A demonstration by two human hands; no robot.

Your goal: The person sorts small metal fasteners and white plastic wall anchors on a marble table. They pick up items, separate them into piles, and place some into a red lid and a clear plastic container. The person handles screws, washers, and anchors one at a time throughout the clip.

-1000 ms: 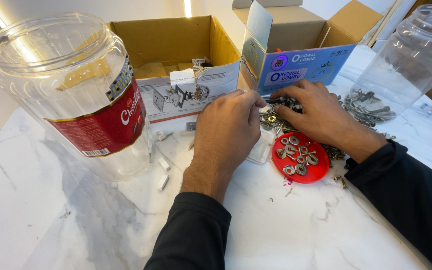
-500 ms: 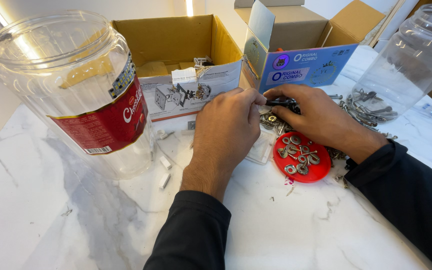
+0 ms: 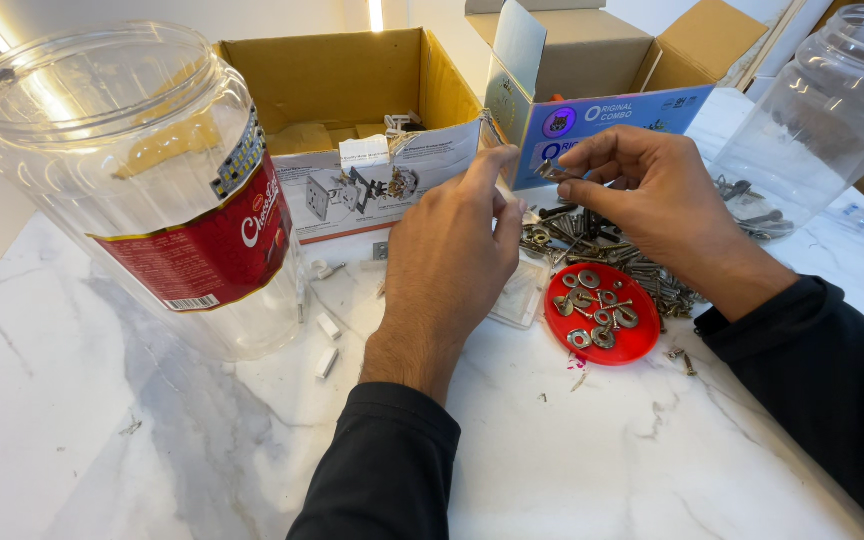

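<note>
My right hand is raised above a pile of screws and bolts and pinches a small metal piece between thumb and fingertips. My left hand is just left of it, back toward the camera, with its index finger stretched up toward that piece. Whatever is under the left fingers is hidden. Below the right hand lies a red lid with several metal washers in it. A small clear plastic tray sits between the left hand and the lid.
A big clear jar with a red label stands at the left. A second clear jar at the right holds metal hardware. An open cardboard box and a blue-fronted carton stand behind. Small white blocks lie on the marble top.
My right hand has lifted off the screw pile with a small metal piece pinched in it. My left hand has raised its fingers toward that piece.
</note>
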